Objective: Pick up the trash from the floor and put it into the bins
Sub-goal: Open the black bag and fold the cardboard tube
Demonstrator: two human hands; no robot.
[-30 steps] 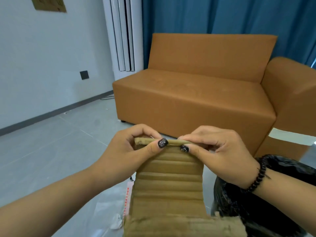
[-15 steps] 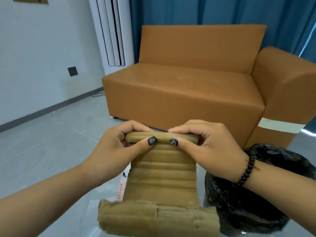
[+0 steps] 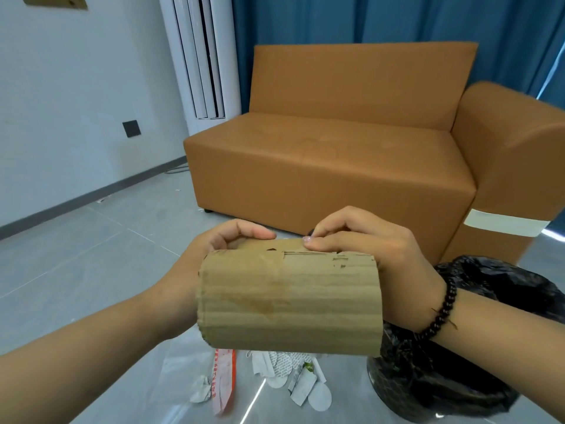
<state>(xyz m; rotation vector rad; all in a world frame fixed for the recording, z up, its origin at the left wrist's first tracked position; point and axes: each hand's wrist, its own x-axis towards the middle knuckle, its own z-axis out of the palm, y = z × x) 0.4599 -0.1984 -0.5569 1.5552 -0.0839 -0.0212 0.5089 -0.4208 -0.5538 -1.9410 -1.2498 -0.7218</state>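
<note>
While it is held in the air above the floor [image 3: 91, 255], a rolled piece of cardboard [image 3: 289, 304] is gripped at both ends.

The roll's left end is clasped by the curled left hand [image 3: 214, 255], the right end by the right hand [image 3: 376, 255], fingertips pinching its torn top edge. A black-lined bin [image 3: 477, 347] is seen just beside it, paper scraps [image 3: 293, 381] beneath on the floor, a sofa [image 3: 336, 154] behind.
</note>
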